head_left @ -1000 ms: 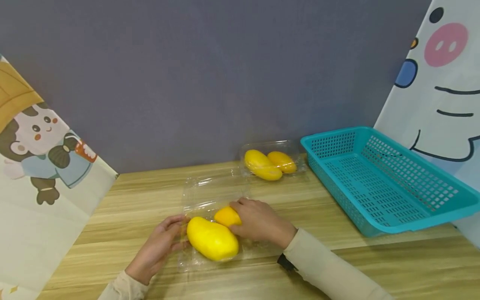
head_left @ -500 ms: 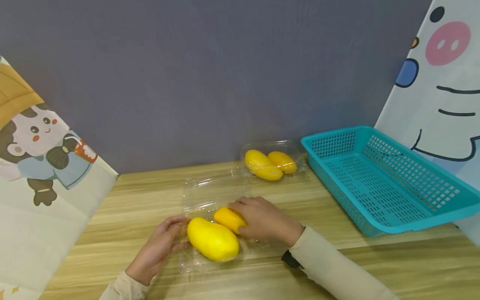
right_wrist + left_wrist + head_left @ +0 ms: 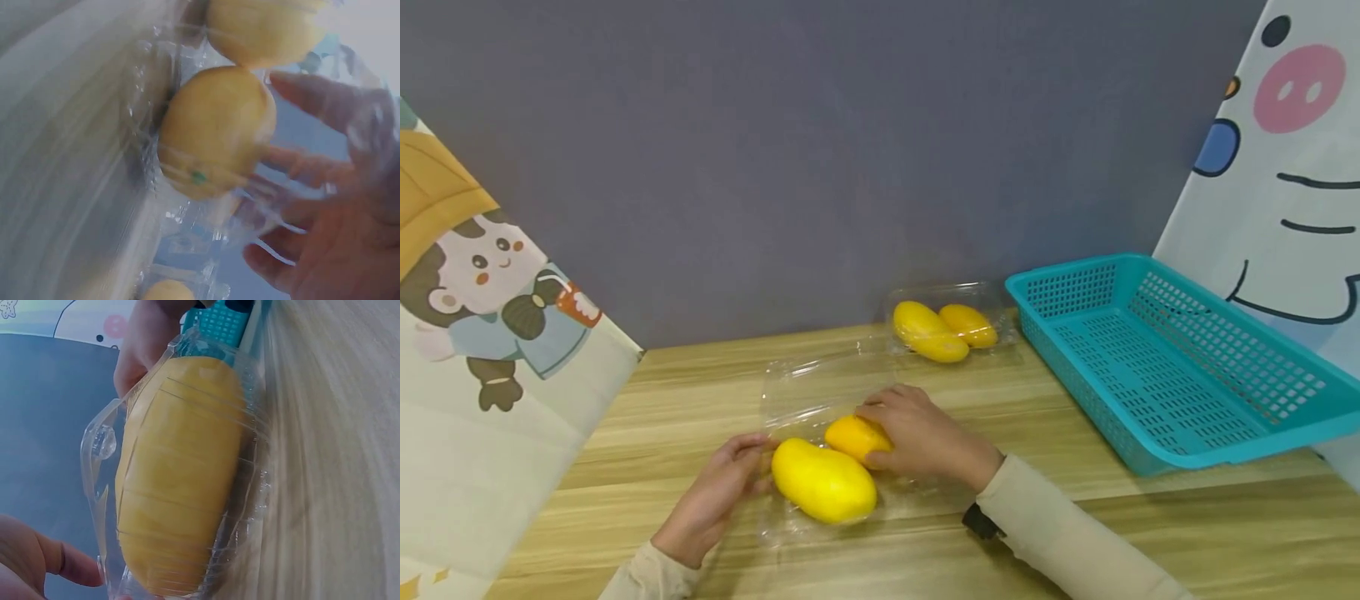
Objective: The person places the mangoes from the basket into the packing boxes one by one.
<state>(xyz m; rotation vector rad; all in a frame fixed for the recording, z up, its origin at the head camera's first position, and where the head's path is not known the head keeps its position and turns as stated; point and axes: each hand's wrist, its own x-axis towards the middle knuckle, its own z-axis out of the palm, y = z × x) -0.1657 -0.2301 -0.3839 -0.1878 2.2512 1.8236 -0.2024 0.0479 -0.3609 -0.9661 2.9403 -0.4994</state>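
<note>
A clear plastic clamshell box (image 3: 775, 529) lies on the table with its lid (image 3: 827, 379) folded back. In it a large yellow mango (image 3: 823, 482) lies in front of a smaller orange-yellow mango (image 3: 856, 439). My right hand (image 3: 925, 433) holds the smaller mango by its right end, thumb in front and fingers behind. Seen from the right wrist, its fingers (image 3: 300, 165) touch that mango, which bears a small green mark. My left hand (image 3: 718, 496) rests its extended fingers against the box's left side. A fingertip (image 3: 84, 569) meets the plastic rim in the left wrist view.
Behind, against the grey wall, stands another clear box (image 3: 977, 293) with two mangoes (image 3: 928, 332) inside. A turquoise plastic basket (image 3: 1075, 392) with perforated sides stands at the right. Printed panels (image 3: 527, 300) flank the wood-grain table (image 3: 685, 375).
The right hand has shifted slightly back and uncovered more of the smaller mango, which has turned a little under its fingers. The left hand stays at the box's left side.
</note>
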